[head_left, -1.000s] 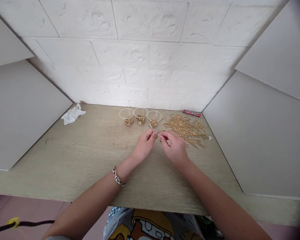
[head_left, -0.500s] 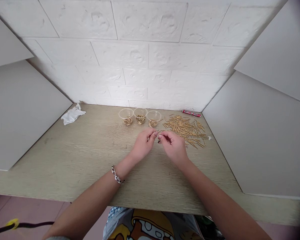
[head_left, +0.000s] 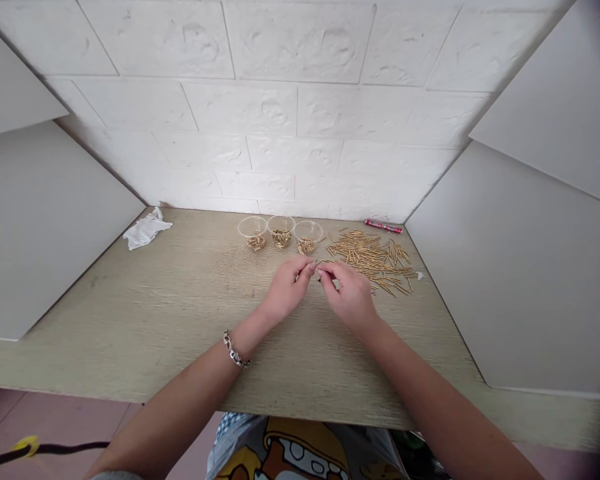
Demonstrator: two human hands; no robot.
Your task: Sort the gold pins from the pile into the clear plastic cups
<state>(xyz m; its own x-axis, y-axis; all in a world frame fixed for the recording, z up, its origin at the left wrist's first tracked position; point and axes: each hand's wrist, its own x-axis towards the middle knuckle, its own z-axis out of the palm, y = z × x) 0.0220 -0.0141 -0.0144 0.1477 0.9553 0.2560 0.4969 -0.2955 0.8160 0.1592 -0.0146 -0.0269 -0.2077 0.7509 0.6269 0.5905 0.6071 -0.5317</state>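
My left hand [head_left: 286, 291] and my right hand [head_left: 350, 297] meet fingertip to fingertip above the wooden table [head_left: 180, 313], both pinched on a thin gold pin [head_left: 318, 271] held between them. A loose pile of gold pins [head_left: 370, 257] lies just beyond my right hand. Three clear plastic cups [head_left: 281, 233] with gold pieces inside stand in a row behind my hands. A metal bracelet [head_left: 235, 351] is on my left wrist.
A crumpled white cloth [head_left: 145, 231] lies at the back left. A red marker [head_left: 383, 227] rests against the white brick wall at the back right. Grey panels close in both sides of the table.
Both hands stay pinched together in nearly the same spot; the fingers shifted slightly around the pin.
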